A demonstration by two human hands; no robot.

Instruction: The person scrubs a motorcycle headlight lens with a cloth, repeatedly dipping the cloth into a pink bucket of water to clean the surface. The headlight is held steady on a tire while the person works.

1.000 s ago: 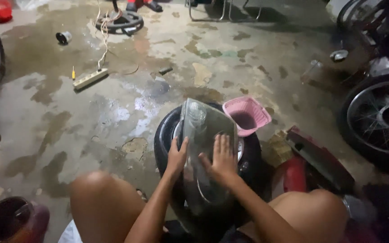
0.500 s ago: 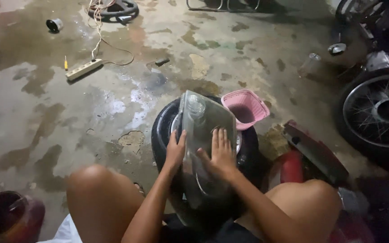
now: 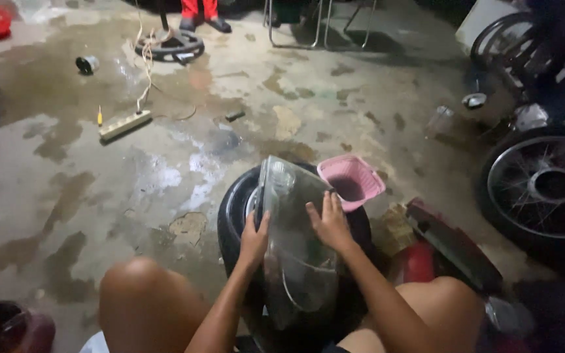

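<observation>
A clear headlight lens cover rests tilted on a black tyre between my knees. My left hand grips the cover's left edge. On its upper right face my right hand lies flat with the fingers spread. A small pink plastic basin sits on the floor just beyond the tyre, to the right of my right hand.
A spoked motorcycle wheel stands at the right, with red and black body panels beside my right knee. A white power strip and its cord lie on the stained concrete at the far left. Another person's red-trousered legs are at the top.
The camera view has shifted a little. My right hand has slid slightly up the lens cover; my left hand keeps its grip on the edge.
</observation>
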